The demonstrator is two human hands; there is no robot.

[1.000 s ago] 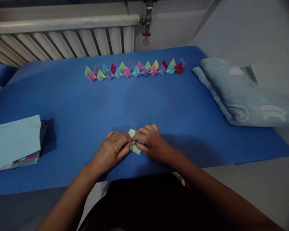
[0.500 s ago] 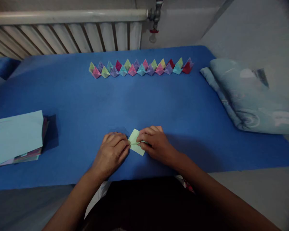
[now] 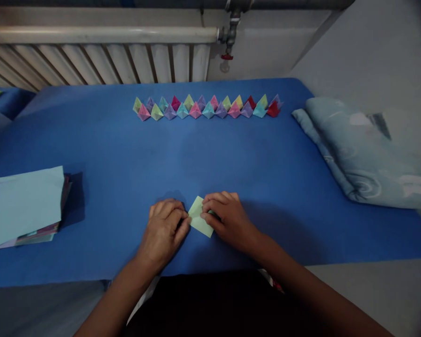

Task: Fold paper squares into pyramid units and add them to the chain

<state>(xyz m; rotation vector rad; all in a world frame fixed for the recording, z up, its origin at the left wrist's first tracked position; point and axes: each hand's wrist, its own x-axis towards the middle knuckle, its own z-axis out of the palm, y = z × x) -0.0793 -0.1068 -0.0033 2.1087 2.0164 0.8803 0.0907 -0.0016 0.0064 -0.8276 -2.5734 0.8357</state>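
Note:
A small pale green paper square (image 3: 200, 223) lies turned like a diamond on the blue surface, close to its front edge. My left hand (image 3: 165, 227) pinches its left corner between thumb and forefinger. From the right, my right hand (image 3: 228, 217) is closed on the opposite side, with thumb and bent fingers over the paper. The right corner is hidden under those fingers. A faint crease runs across the middle of the square.
Two rows of folded paper boats (image 3: 208, 110) in several colours stand at the back of the blue surface (image 3: 154, 154). A stack of coloured paper (image 3: 24, 201) lies at left, a folded blanket (image 3: 358, 154) at right. Behind is a radiator (image 3: 101, 61) with a red valve (image 3: 227, 57).
The raised fold along the middle of the green paper now lies flatter. My right thumb and fingers have shifted slightly on it. The whole view has tilted up a little.

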